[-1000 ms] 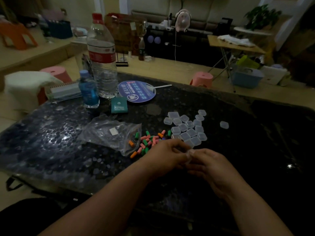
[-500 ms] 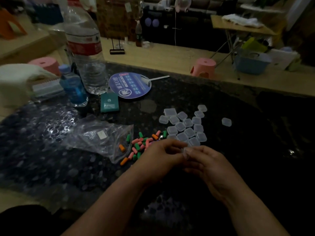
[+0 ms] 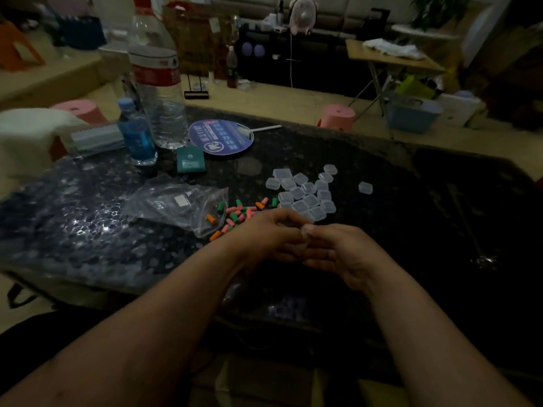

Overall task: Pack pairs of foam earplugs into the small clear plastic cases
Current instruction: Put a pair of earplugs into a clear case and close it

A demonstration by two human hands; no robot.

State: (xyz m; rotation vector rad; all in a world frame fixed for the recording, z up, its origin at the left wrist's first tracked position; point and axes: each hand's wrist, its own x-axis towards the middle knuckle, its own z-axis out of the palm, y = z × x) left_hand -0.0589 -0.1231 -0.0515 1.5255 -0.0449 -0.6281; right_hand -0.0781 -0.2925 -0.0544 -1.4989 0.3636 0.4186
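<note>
Dim room, dark speckled table (image 3: 382, 230): vs 1 s ago we've barely shifted, left hand (image 3: 264, 236) & right hand (image 3: 338, 254) still pinched together on one small clear plastic case (image 3: 304, 235), so it's prob. mid-closing; loose pink/green/orange foam earplugs (image 3: 241, 214) & empties beyond.

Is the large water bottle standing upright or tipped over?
Upright: the large water bottle stands on its base on the table, neck pointing up, behind the small blue bottle.

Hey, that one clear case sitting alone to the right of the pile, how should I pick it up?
Pinch the lone case across two opposite side edges from above. It lies flat, low and apart from the clustered cases, so fingers have room on every side.
</note>
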